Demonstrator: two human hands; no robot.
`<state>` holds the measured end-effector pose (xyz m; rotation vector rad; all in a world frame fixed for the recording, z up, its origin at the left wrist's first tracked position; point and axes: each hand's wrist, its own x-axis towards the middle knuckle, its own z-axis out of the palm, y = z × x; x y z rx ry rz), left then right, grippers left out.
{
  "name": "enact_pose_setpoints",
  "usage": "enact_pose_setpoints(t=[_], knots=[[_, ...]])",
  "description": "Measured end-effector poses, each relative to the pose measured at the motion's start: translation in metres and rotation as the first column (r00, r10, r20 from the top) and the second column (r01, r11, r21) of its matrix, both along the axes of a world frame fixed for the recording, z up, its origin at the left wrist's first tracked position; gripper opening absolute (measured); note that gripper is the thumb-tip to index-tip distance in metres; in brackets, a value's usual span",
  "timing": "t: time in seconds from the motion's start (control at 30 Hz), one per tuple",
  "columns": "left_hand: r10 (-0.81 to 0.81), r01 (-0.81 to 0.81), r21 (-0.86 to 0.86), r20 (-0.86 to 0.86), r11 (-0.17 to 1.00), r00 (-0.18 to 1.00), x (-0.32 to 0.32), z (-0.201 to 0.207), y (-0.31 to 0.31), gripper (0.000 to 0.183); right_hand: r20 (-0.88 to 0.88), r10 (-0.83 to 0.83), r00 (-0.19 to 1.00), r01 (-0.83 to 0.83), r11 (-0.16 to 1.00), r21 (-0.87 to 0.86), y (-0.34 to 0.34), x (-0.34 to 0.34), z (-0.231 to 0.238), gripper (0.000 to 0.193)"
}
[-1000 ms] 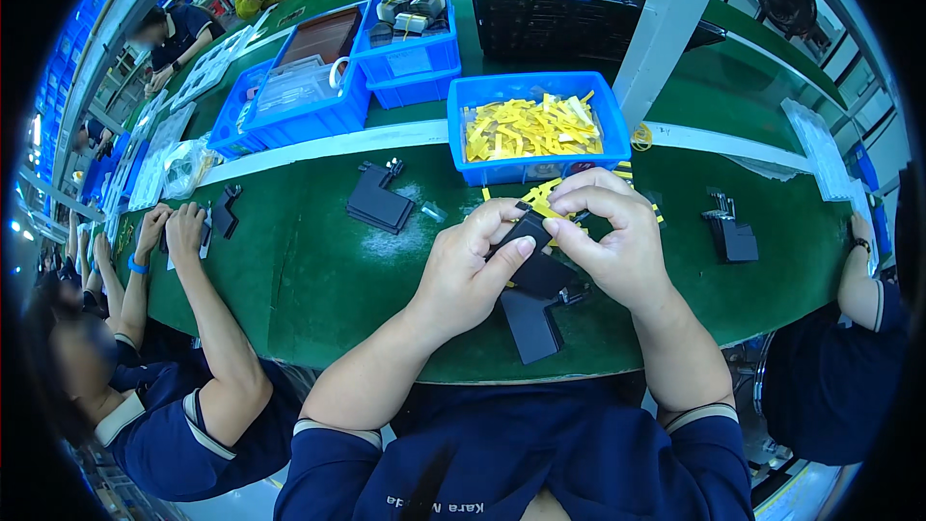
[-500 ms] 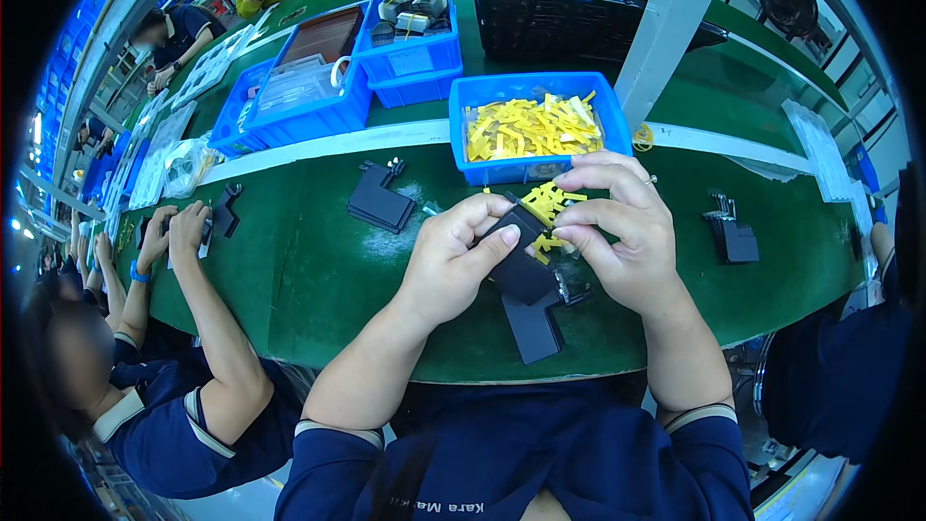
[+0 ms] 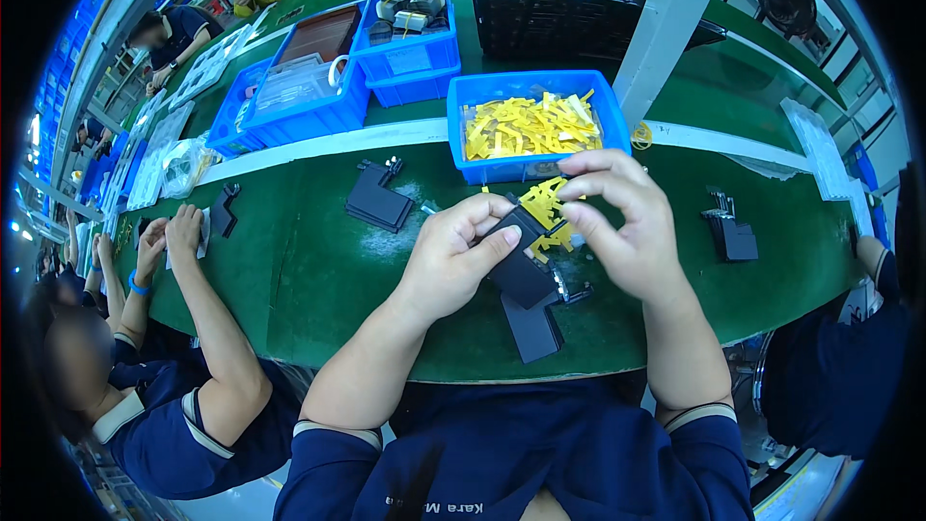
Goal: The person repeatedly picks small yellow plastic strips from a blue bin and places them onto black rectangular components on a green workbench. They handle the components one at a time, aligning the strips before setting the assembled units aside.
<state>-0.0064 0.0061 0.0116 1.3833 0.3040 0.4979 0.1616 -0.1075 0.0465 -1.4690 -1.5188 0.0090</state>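
My left hand (image 3: 449, 256) grips a flat black part (image 3: 521, 265) between thumb and fingers, tilted above the table. Close to its right edge, my right hand (image 3: 627, 222) is held with thumb and fingers apart, and nothing can be made out between them. A small heap of yellow strips (image 3: 542, 201) lies just beyond the held part, partly hidden by it and by my fingertips. Below it, an L-shaped black part (image 3: 532, 328) with a metal hinge-like piece (image 3: 576, 293) rests on the green table near the front edge.
A blue bin (image 3: 535, 170) of yellow strips stands ahead. Stacked black parts (image 3: 378, 198) lie at left, more black parts (image 3: 737, 239) at right. Blue crates (image 3: 309, 101), a dark panel (image 3: 550, 27) and a white post (image 3: 670, 24) stand farther back. A co-worker (image 3: 183, 396) works at left.
My right hand's thumb and fingers have moved off the black part's edge, a little up and to the right, and spread. My left hand and the part stay nearly still.
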Motion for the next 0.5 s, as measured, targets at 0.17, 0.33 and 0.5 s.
enact_pose_setpoints(t=[0.17, 0.33, 0.5], knots=[[0.059, -0.054, 0.179, -0.024, 0.982, 0.998, 0.0011, -0.0024, -0.0023, 0.015, 0.077, 0.001, 0.997, -0.002, 1.0, 0.007, 0.0002, -0.008, -0.0091, 0.013], [0.119, -0.109, 0.275, -0.022, 0.955, 0.993, 0.0021, -0.002, -0.0053, 0.017, 0.117, 0.028, 0.993, -0.03, 0.999, 0.016, -0.0005, -0.0063, -0.0056, 0.013], [0.069, -0.055, 0.214, -0.062, 0.975, 0.996, 0.0014, -0.0032, -0.0027, 0.016, 0.208, 0.049, 0.977, -0.065, 0.995, 0.071, -0.0008, -0.0033, -0.0055, 0.014]])
